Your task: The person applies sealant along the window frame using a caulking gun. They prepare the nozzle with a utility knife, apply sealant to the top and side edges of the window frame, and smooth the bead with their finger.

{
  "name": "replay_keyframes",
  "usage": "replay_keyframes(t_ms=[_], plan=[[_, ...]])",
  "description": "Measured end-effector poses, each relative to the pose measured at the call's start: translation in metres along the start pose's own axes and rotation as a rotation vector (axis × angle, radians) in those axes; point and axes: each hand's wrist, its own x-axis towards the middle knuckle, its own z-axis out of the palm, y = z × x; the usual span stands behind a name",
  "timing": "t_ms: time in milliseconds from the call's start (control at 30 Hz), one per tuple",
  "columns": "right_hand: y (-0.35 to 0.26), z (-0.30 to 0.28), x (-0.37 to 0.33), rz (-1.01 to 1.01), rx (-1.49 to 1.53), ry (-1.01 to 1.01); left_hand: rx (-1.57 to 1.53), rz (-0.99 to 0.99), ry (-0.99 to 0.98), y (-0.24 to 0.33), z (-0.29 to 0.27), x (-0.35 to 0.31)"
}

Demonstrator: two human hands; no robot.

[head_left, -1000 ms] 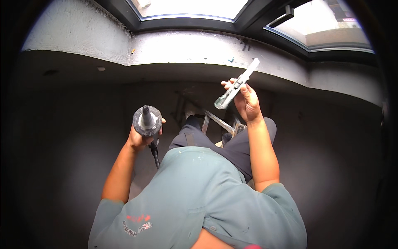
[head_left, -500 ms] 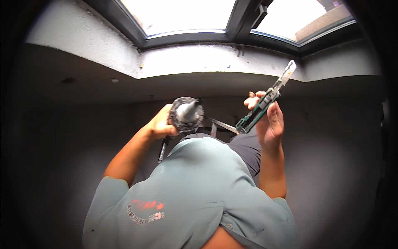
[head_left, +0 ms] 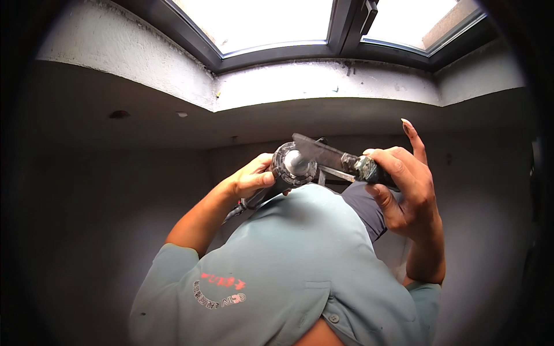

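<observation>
In my left hand [head_left: 254,176] is a dark caulking gun [head_left: 281,172], its fingers wrapped round the barrel near the front end. The whitish nozzle [head_left: 296,163] points up toward my head. My right hand [head_left: 408,187] grips a utility knife [head_left: 366,169] with a dirty handle, thumb below and index finger stretched out upward. Its long blade [head_left: 326,154] reaches left across the nozzle's tip, slightly blurred. Whether blade and nozzle touch, I cannot tell. The gun's rear end slants down to the left, beside my shirt.
Ahead is a dark-framed window [head_left: 277,53] with a handle [head_left: 369,17], above a pale, rough sill [head_left: 300,83]. Below the sill runs a dim grey wall [head_left: 161,130]. A thin light-coloured bar [head_left: 336,173] shows behind the knife, near my dark trousers.
The knife has swung from pointing up and right to lying leftward across the nozzle. My right hand has turned, its index finger now raised. The whole view has shifted slightly.
</observation>
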Motion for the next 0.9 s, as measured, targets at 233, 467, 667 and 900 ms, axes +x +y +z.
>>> replay_keyframes(t_ms=[233,467,667,900], plan=[[-0.006,0.001,0.005,-0.034,-0.076,-0.062,0.001,-0.046,-0.036,0.003,-0.003,-0.015],[-0.006,0.006,0.005,-0.050,-0.047,-0.117,0.121,-0.018,-0.008,0.000,-0.007,-0.026],[-0.006,0.009,0.006,-0.052,-0.044,-0.137,0.116,-0.004,-0.042,0.002,-0.011,-0.029],[-0.004,0.011,0.008,-0.043,-0.042,-0.123,0.107,-0.107,-0.084,-0.005,-0.023,-0.035]])
